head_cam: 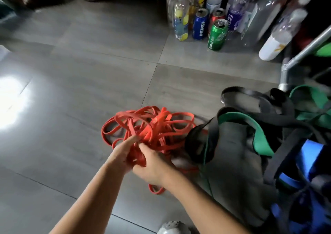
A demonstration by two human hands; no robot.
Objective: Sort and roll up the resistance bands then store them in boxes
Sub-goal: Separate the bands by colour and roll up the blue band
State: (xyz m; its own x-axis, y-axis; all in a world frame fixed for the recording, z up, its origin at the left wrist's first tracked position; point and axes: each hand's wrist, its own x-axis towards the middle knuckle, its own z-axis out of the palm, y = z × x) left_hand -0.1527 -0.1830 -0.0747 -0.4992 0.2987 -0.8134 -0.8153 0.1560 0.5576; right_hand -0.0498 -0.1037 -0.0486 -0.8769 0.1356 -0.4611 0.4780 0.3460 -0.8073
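Gripping a tangle of red resistance bands (152,126) on the grey tiled floor (71,90), the left hand (123,153) and right hand (152,167) both curl their fingers round its near strands. Just right lies a heap of black, green and blue bands (258,133). Far off stand a Pepsi can (200,26), a green can (217,35) and plastic bottles (180,15).

A tangle of thin red resistance bands (154,126) lies in loose, overlapping loops on the grey tiled floor (71,90), its near side gathered into a bunch. Just beside it, toward the floor's right edge, wider black bands (211,140), green bands (259,135) and blue bands (311,153) sprawl in one mixed heap.
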